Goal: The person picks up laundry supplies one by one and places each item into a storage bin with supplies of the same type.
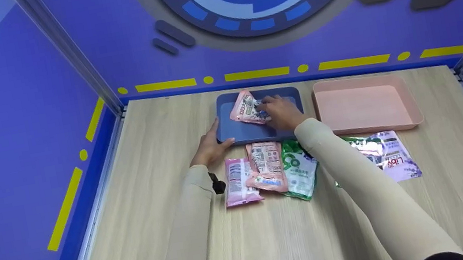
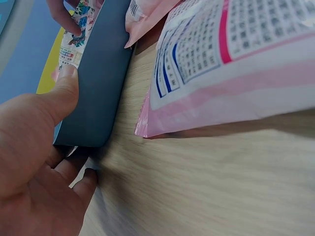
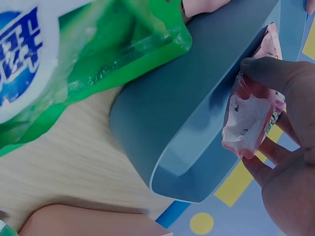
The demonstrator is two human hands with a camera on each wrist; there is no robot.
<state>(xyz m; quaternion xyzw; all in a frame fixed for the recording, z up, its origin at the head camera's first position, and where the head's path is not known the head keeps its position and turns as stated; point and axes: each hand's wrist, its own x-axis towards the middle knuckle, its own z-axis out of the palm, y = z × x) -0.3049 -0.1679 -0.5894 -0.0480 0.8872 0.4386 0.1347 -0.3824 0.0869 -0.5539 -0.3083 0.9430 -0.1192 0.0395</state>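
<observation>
A pink-and-white pouch (image 1: 246,107) lies tilted over the blue tray (image 1: 239,133), and my right hand (image 1: 283,112) pinches it at its right end. In the right wrist view the thumb is on one face of the pouch (image 3: 248,115) and fingers are behind it. My left hand (image 1: 210,148) holds the tray's near left corner. The left wrist view shows its thumb at the rim of the tray (image 2: 98,83) and its other fingers round the outer end, partly hidden.
In front of the blue tray lie a pink packet (image 1: 240,183), a peach pouch (image 1: 266,162) and a green-and-white pouch (image 1: 300,172). A pink tray (image 1: 363,109) stands to the right. A purple Liby pouch (image 1: 400,157) lies before it, beside a green one partly under the right sleeve.
</observation>
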